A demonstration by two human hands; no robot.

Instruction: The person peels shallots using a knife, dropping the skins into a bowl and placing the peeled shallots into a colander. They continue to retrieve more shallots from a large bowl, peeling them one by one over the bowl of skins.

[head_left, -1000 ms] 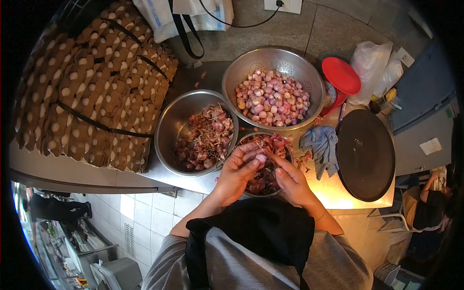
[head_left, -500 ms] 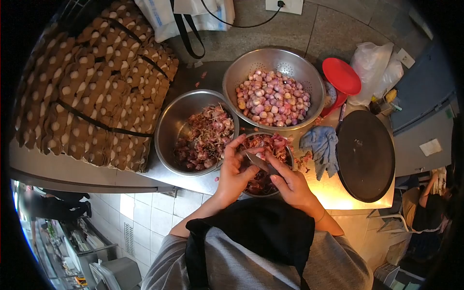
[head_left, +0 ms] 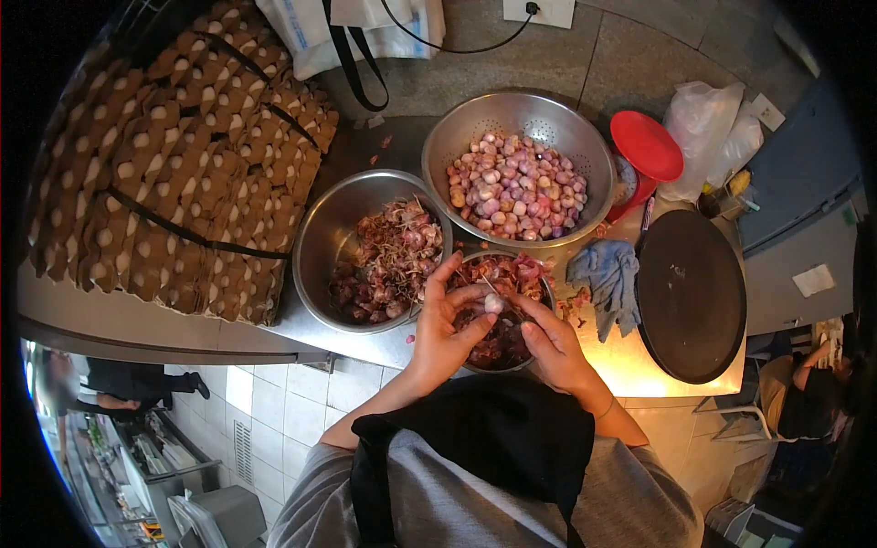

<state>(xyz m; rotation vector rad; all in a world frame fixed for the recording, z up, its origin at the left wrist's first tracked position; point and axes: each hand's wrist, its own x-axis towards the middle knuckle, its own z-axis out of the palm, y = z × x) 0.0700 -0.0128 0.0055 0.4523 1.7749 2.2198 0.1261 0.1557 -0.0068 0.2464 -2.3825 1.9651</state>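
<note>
My left hand (head_left: 448, 324) holds a small pale shallot (head_left: 494, 303) at its fingertips, above a metal bowl of reddish skins (head_left: 507, 354). Close on the right, my right hand (head_left: 550, 342) has its fingers bent round a knife (head_left: 491, 285), of which only a thin edge of blade shows. To the left sits a steel bowl (head_left: 315, 219) with unpeeled shallots (head_left: 393, 247). Behind the skins, a steel colander (head_left: 438, 137) is filled with peeled shallots (head_left: 516, 187).
Stacked egg trays (head_left: 183, 164) stand at the left. On the right are a blue cloth (head_left: 605, 274), a round black tray (head_left: 692, 297), a red scale (head_left: 647, 146) and plastic bags (head_left: 703, 128). People are at both lower sides.
The knife blade has turned from broadside to nearly edge-on, and the shallot now shows more fully. The person at the lower left has shifted right.
</note>
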